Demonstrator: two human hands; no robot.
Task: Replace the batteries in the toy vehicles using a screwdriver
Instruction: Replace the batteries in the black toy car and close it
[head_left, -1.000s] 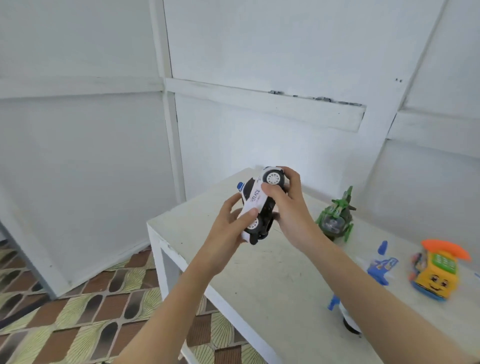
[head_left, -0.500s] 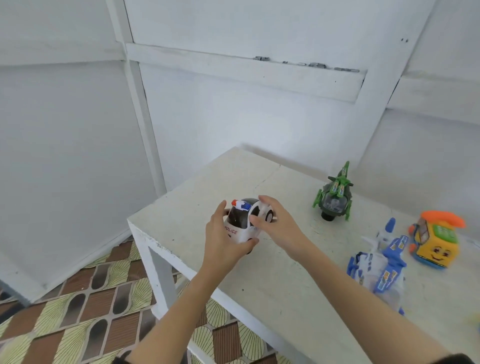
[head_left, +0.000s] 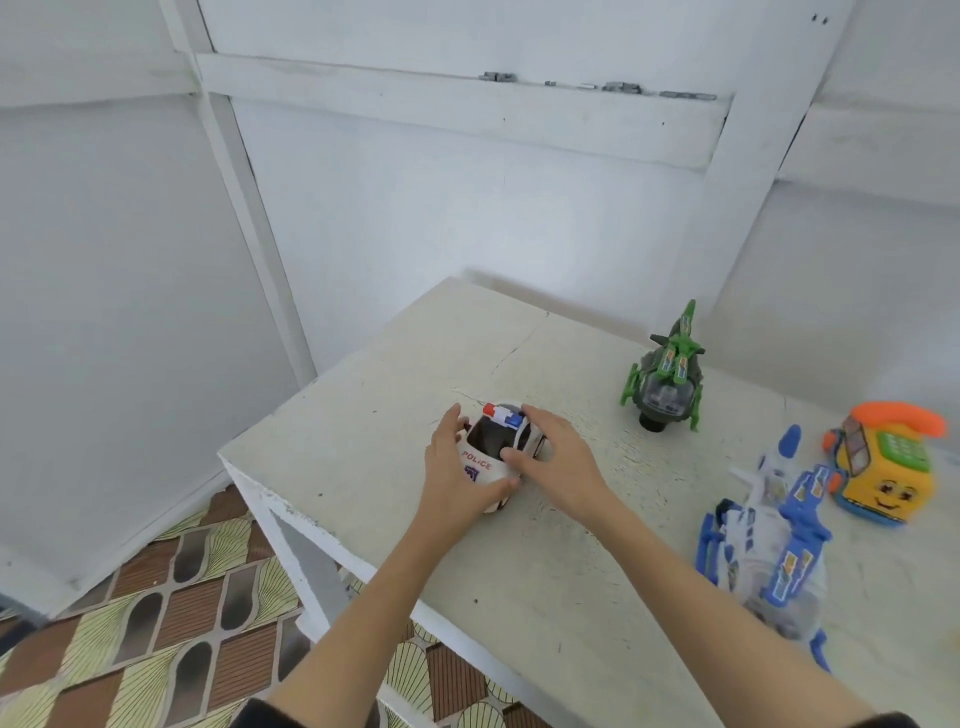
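Left hand (head_left: 457, 480) and right hand (head_left: 553, 457) both grasp the police car (head_left: 493, 457), fingers curled round its sides. The car stands upright near the front left corner of the surface (head_left: 363, 415): rounded white plastic shell, dark windscreen, red-and-blue roof light, "POLICE" lettering. The surface is pale, rough, cracked.

Illumination is bright, even and diffuse, with the white wall (head_left: 467, 218) and the pale table (head_left: 545, 571) well exposed, no glare, and only a faint soft shadow along the table's far edge. Wide-angle distortion is evident: the wall battens bow and lean outward toward the frame edges. Sharpness is fair at centre, where the lettering on the police car (head_left: 491, 457) reads clearly, while the blue and white toy plane (head_left: 769, 535) and the orange toy phone (head_left: 883, 467) at right are smeared with blur.
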